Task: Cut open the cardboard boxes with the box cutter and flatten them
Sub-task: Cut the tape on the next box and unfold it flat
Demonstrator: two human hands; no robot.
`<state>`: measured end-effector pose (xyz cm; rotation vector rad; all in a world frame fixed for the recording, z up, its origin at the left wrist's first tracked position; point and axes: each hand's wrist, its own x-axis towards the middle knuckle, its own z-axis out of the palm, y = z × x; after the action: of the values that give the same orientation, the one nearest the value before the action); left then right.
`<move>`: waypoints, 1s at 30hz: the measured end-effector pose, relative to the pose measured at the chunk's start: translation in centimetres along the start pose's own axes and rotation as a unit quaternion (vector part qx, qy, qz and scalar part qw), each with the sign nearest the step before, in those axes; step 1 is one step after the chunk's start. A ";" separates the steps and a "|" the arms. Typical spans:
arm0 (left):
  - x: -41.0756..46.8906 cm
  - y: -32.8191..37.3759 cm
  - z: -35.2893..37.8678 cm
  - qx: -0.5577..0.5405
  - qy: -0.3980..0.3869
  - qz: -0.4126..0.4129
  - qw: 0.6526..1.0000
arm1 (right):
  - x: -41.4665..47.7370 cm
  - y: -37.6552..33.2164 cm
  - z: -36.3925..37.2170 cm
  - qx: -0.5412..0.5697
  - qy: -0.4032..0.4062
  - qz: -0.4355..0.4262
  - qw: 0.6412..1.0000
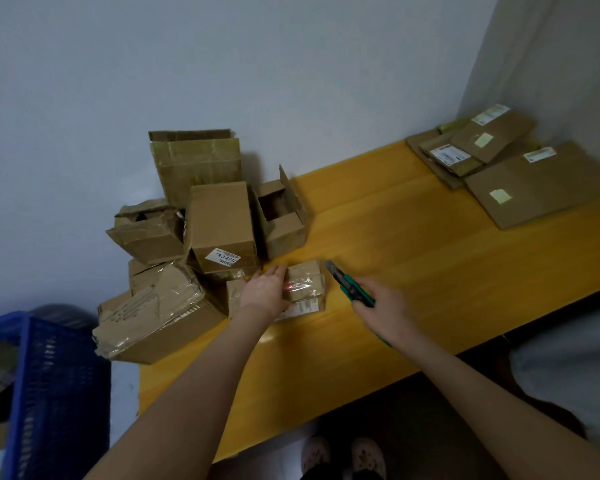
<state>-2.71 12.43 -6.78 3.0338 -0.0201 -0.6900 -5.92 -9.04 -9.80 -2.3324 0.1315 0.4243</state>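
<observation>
One-handed, I am steadying the small taped box [307,277] at centre frame with my open left hand [264,291] while my right hand [383,308] is gripping the box cutter [349,287], best drawn along the tape away from my left hand.

Dim, soft indoor light; wide-angle bending at edges, slight blur throughout.

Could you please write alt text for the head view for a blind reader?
A person's left hand rests on a small taped box on a yellow table while the right hand grips a green box cutter. Other boxes pile at left; flattened cardboard lies far right.
</observation>
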 end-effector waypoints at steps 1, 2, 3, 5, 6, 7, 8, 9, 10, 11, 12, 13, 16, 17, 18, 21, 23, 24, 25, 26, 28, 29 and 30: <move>0.1 0.0 0.1 0.003 0.003 0.000 1.000 | 0.0 0.0 0.0 -0.017 -0.001 -0.003 1.000; 0.1 0.0 0.2 0.005 0.004 -0.001 1.000 | -0.1 0.0 -0.1 -0.027 -0.003 -0.003 1.000; 0.2 -0.1 0.3 0.006 0.005 -0.001 1.000 | -0.1 0.0 -0.2 -0.025 -0.005 -0.005 1.000; 0.3 -0.2 0.4 0.006 0.007 -0.001 1.000 | -0.1 0.0 -0.6 -0.012 -0.014 -0.013 1.000; 0.3 -0.2 0.5 0.008 0.008 -0.001 1.000 | -0.2 0.0 -0.9 -0.009 -0.022 -0.017 1.000; 0.3 -0.2 0.5 0.009 0.008 0.000 1.000 | -0.2 0.0 -1.1 -0.008 -0.029 -0.022 0.999; 0.3 -0.2 0.5 0.009 0.010 0.001 1.000 | -0.2 0.0 -1.4 -0.013 -0.034 -0.026 0.999; 0.3 -0.2 0.6 0.009 0.012 0.002 1.000 | -0.1 0.1 -1.6 -0.022 -0.038 -0.030 0.999; 0.3 -0.2 0.6 0.009 0.014 0.002 1.000 | -0.1 0.0 -1.8 -0.031 -0.039 -0.033 0.998; 0.4 -0.1 0.6 0.009 0.015 0.001 1.000 | -0.1 0.0 -1.9 -0.041 -0.039 -0.037 0.998; 0.4 -0.1 0.6 0.009 0.016 0.001 1.000 | -0.1 -0.1 -1.9 -0.048 -0.039 -0.039 0.997; 0.4 -0.1 0.6 0.009 0.017 0.002 1.000 | -0.1 -0.1 -1.9 -0.050 -0.038 -0.039 0.997; 0.4 -0.1 0.6 0.010 0.020 0.004 1.000 | -0.1 0.1 -1.9 -0.048 -0.029 -0.032 0.998; 0.4 -0.1 0.6 0.011 0.021 0.003 1.000 | -0.1 0.2 -1.9 -0.051 -0.025 -0.027 0.998; 0.4 0.0 0.6 0.010 0.022 0.003 1.000 | -0.1 0.3 -1.9 -0.056 -0.022 -0.025 0.998; 0.4 -0.1 0.7 0.008 0.023 0.003 1.000 | -0.2 0.2 -1.8 -0.075 -0.033 -0.032 0.996; 0.4 0.0 0.7 0.012 0.026 0.002 1.000 | -0.1 0.0 -2.0 -0.094 -0.044 -0.038 0.994; 0.4 0.0 0.7 0.014 0.027 0.003 1.000 | 0.0 0.0 -2.1 -0.099 -0.047 -0.041 0.993; 0.4 0.0 0.7 0.016 0.028 0.004 0.999 | 0.0 0.0 -2.3 -0.104 -0.050 -0.042 0.992; 0.3 0.0 0.8 0.018 0.029 0.005 0.999 | -0.1 -0.1 -2.3 -0.110 -0.053 -0.045 0.991; 0.3 -0.1 0.8 0.024 0.034 0.006 0.999 | -0.2 -0.3 -2.2 -0.116 -0.060 -0.049 0.990; 0.3 -0.1 0.9 0.026 0.037 0.006 0.999 | -0.3 -0.3 -2.2 -0.116 -0.063 -0.051 0.990; 0.3 -0.1 0.9 0.028 0.039 0.006 0.999 | -0.4 -0.3 -2.2 -0.119 -0.065 -0.052 0.989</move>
<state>-2.84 12.53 -7.68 3.1087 -0.0575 -0.5782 -5.63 -10.33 -7.99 -2.5211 -0.1096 0.5643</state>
